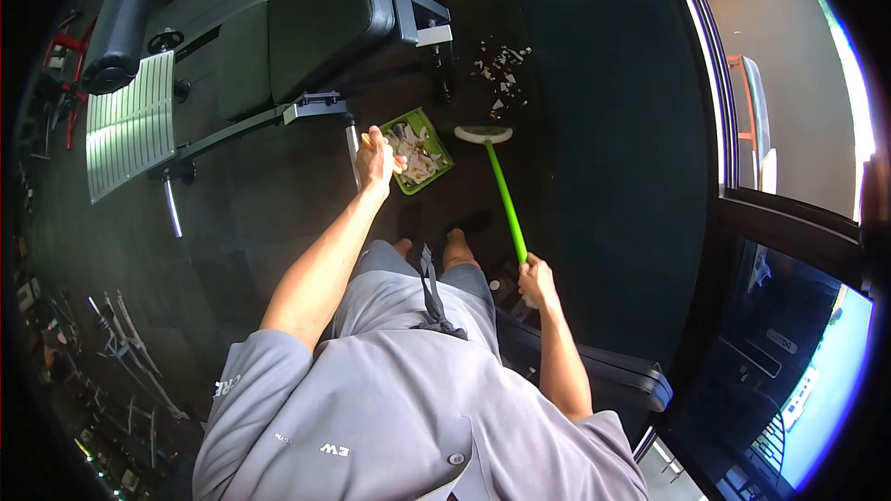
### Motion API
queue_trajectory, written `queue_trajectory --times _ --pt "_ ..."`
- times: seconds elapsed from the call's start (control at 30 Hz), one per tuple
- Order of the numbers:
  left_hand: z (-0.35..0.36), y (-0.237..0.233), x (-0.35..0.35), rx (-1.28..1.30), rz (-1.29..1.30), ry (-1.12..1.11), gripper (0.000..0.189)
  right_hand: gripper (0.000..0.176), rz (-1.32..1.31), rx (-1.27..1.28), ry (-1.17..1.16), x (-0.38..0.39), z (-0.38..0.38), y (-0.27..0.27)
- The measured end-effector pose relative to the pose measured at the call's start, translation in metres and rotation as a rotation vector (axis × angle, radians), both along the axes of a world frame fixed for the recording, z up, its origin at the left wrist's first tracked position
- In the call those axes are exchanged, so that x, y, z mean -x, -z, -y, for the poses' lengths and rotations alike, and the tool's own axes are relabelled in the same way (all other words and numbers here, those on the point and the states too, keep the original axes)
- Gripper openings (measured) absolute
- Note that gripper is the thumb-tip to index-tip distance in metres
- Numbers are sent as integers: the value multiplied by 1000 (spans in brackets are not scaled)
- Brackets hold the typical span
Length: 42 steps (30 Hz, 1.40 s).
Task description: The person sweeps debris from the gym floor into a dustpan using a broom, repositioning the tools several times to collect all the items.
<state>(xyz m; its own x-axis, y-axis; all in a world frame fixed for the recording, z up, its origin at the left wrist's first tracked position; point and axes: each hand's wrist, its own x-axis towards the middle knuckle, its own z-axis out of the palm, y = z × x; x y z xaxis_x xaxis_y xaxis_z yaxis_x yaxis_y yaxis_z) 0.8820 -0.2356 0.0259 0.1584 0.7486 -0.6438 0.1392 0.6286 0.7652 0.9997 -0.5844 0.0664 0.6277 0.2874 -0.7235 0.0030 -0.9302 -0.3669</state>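
My right hand (pixel 537 282) is closed around the bright green handle of a broom (pixel 506 197). Its pale, wide head rests on the dark floor ahead of me. At the left, my left hand (pixel 375 163) has its fingers curled at the near side of a green dustpan (pixel 440 172); the exact grip is partly hidden. Whitish scraps and crumpled debris (pixel 413 150) fill the dustpan. Beyond the broom head, small white and brownish bits (pixel 502 74) lie scattered on the floor.
A black padded gym bench (pixel 320 23) with a metal frame stands at the upper left, close to the dustpan. A ridged metal footplate (pixel 132 125) is further left. Glass doors (pixel 789 353) line the right side. Another dark pad (pixel 603 371) sits beside my right arm.
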Motion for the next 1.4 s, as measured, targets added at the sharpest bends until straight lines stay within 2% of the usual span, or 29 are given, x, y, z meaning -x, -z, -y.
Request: queue_trajectory --times 0.07,0.1,0.17,0.2,0.3,0.4,0.43,0.5,0.57,0.6,0.63,0.7,0.77,0.97,1.03,1.1,1.13,1.3,1.37,1.4 --pt "2 -1 -2 3 -20 -17 50 21 -1 42 -34 -17 -2 18" --pt "3 -3 -6 -2 -25 -25 50 23 52 -37 -29 -21 3 39" --pt "3 1 -4 -11 15 -24 53 26 149 20 -74 -23 -9 54" --pt "2 3 -1 -4 30 -21 49 28 204 77 -59 -18 6 97" --pt "0 6 5 13 48 -16 46 24 177 73 -132 1 -4 92" --pt "-2 5 10 13 48 -26 47 23 -56 10 17 16 -14 26" --pt "-2 6 13 -3 62 -13 45 23 -101 -2 40 19 -7 20" --pt "-2 9 19 -10 80 -32 49 25 -104 -34 72 24 4 -3" --pt "-2 15 22 -30 93 -32 49 28 37 24 6 13 6 -20" --pt "-2 12 20 -30 80 -27 49 31 228 -37 -186 -2 39 30" --pt "-2 10 17 -31 65 -22 48 32 295 -11 -162 -13 31 23" --pt "-1 9 10 -38 65 -29 41 34 457 -42 -328 -51 7 16" --pt "0 4 3 -17 64 -57 40 36 441 49 -313 -93 -32 6" --pt "7 2 5 -5 37 -97 41 37 713 -75 -488 -245 -106 93" --pt "8 1 5 -8 14 -102 40 37 323 -49 -295 -299 -134 126" --pt "9 -8 -1 12 -23 -105 40 36 -31 -170 20 -320 -164 97" --pt "9 -9 -3 10 -31 -103 40 36 -95 -274 134 -332 -165 107" --pt "11 -11 -9 17 -48 -133 40 27 -331 -253 262 -347 -130 142" --pt "11 -13 -13 24 -44 -141 39 26 -327 -231 274 -322 -89 137" --pt "10 -12 -11 27 -22 -141 39 25 -259 -190 196 -305 -68 126"
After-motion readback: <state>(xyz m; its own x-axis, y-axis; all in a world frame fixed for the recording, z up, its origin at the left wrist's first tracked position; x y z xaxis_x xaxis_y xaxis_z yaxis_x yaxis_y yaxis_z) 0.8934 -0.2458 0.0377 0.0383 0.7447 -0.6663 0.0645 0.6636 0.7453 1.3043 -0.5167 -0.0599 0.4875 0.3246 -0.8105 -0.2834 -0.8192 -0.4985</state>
